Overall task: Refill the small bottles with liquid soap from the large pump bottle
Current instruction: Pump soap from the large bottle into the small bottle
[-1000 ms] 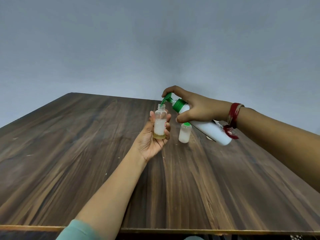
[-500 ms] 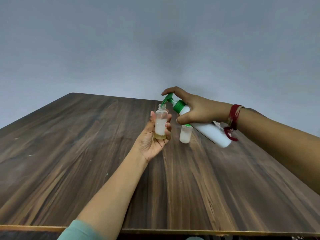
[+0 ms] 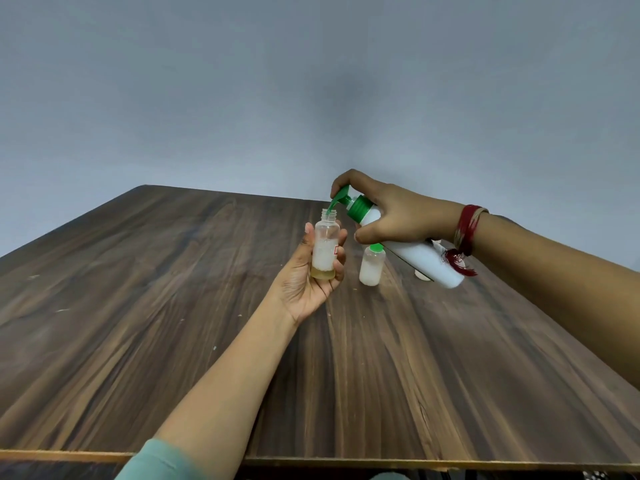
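Note:
My left hand (image 3: 304, 285) holds a small clear bottle (image 3: 324, 249) upright above the table, its neck uncapped; a thin layer of yellowish liquid and some foam sit inside. My right hand (image 3: 398, 216) grips the large white pump bottle (image 3: 420, 256), tilted with its base pointing right and down. The forefinger rests on the green pump head (image 3: 341, 197), whose spout points into the small bottle's mouth. A second small bottle (image 3: 371, 266) with a green cap stands on the table just right of my left hand.
The dark wooden table (image 3: 173, 306) spreads wide on all sides, with its near edge at the bottom. A small white object (image 3: 423, 274) lies on the table behind the pump bottle, mostly hidden. A grey wall rises behind.
The pump head has risen and come back over the small bottle's mouth. The pump bottle's base has shifted slightly. My left hand stays in place.

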`<state>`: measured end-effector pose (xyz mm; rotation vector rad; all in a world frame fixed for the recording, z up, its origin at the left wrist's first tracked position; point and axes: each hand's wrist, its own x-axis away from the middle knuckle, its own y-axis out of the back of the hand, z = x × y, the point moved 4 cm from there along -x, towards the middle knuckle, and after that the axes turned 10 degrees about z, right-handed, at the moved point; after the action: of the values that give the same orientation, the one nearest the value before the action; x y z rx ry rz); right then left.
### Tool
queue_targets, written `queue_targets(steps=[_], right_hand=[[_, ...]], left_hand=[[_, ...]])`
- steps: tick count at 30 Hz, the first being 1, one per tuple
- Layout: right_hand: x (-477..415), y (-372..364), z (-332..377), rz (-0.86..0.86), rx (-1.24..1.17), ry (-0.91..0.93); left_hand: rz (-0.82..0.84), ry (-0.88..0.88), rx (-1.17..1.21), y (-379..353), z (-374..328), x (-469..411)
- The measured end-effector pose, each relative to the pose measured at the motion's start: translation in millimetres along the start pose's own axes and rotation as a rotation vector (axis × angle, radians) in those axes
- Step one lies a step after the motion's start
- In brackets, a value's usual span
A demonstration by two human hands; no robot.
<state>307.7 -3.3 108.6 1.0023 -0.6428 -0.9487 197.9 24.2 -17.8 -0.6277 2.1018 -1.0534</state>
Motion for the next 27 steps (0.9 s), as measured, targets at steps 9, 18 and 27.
queue_targets(steps=[9, 18, 27], right_hand=[[-2.1, -4.4, 0.0, 0.008, -0.045, 0.028], [0.0, -2.3, -2.2, 0.003, -0.044, 0.023], [-1.9, -5.5, -3.7, 0.008, -0.078, 0.034]], left_hand=[[-0.021, -0.026, 0.042, 1.6, -3.3, 0.4], [-0.024, -0.002, -0.004, 1.2, 0.1, -0.4], [-0.008, -0.016, 0.004, 2.2, -2.7, -1.7]])
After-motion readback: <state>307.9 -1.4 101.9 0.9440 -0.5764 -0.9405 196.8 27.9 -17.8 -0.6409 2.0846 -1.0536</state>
